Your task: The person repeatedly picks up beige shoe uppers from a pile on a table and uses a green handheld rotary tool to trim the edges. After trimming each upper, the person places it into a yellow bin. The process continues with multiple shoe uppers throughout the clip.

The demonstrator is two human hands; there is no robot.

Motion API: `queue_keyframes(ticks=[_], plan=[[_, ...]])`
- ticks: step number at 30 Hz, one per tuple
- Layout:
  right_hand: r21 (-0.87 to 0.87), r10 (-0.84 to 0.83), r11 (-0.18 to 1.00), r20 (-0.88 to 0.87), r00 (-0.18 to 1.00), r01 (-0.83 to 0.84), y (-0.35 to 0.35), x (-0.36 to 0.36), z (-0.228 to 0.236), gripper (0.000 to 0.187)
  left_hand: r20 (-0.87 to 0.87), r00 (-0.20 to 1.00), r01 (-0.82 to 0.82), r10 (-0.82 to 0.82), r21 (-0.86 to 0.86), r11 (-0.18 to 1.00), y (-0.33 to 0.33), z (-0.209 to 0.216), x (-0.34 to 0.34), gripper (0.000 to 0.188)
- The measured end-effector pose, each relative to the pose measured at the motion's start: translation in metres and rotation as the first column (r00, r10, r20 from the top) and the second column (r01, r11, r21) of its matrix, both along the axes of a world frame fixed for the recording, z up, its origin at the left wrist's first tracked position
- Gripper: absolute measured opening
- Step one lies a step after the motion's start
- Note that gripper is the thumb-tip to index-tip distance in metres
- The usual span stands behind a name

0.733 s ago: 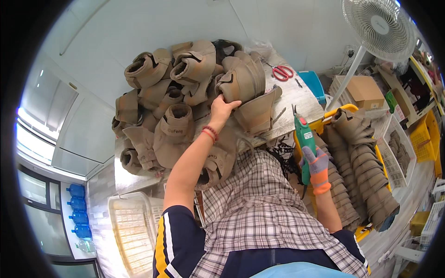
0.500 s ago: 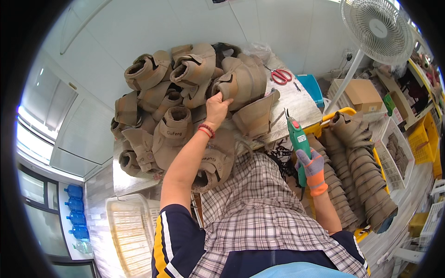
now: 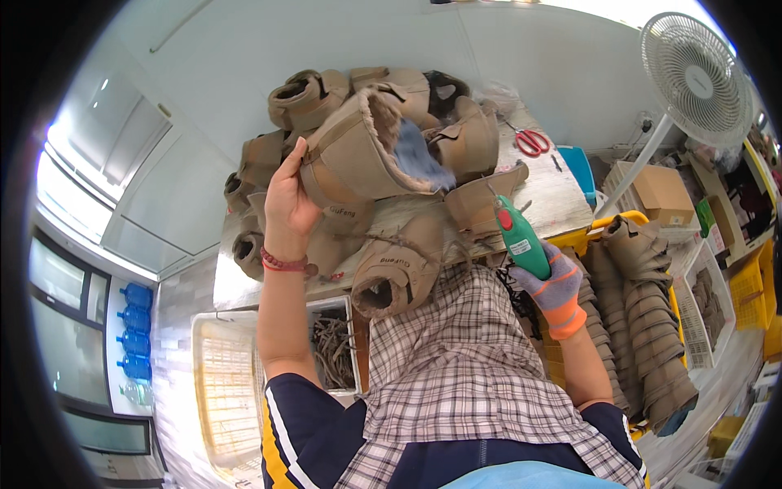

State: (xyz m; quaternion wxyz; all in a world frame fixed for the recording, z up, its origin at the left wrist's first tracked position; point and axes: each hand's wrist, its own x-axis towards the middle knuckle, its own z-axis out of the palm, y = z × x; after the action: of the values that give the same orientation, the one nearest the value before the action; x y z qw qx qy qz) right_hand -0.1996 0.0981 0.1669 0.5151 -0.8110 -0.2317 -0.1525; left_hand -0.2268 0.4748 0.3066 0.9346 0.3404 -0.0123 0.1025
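Note:
My left hand (image 3: 288,205), bare with a red bracelet at the wrist, grips a tan fleece-lined boot upper (image 3: 344,156) by its left side. This piece is raised above the table and tilted, its wide opening showing pale lining and something bluish inside. My right hand (image 3: 557,284), in a grey and orange glove, is closed around green electric scissors (image 3: 525,246) with a red button. The scissors' blades point up and away, apart from the held upper. Another boot upper (image 3: 399,269) lies at the near table edge, against the plaid apron.
More boot uppers (image 3: 305,94) are heaped on the table (image 3: 562,196), with red-handled scissors (image 3: 533,143) at the right. Nested uppers (image 3: 643,326) fill a yellow-framed cart on my right. White baskets (image 3: 220,399) stand at left, one holding cord-like scraps (image 3: 332,350). A fan (image 3: 698,81) stands far right.
My left hand has lifted a boot upper off the heap and brought it left and nearer, turning its wide opening into view. The electric scissors have tipped left, toward it.

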Motion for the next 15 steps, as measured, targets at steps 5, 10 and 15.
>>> queue_keyframes(ticks=[5, 10, 15], plan=[[-0.177, 0.145, 0.977, 0.17, 0.975, -0.114, 0.017, -0.01, 0.021, 0.052, 0.011, 0.987, 0.159, -0.16, -0.206, 0.966, 0.041, -0.055, -0.026, 0.03], [-0.271, 0.148, 0.961, 0.366, 0.919, -0.047, 0.017, -0.011, -0.004, 0.06, -0.136, 0.988, 0.028, -0.077, -0.328, 0.944, 0.047, -0.072, -0.036, 0.027], [-0.28, 0.17, 0.959, 0.433, 0.885, -0.047, 0.018, -0.012, -0.007, 0.062, -0.072, 0.994, 0.054, -0.084, -0.348, 0.936, 0.056, -0.085, -0.043, 0.029]])
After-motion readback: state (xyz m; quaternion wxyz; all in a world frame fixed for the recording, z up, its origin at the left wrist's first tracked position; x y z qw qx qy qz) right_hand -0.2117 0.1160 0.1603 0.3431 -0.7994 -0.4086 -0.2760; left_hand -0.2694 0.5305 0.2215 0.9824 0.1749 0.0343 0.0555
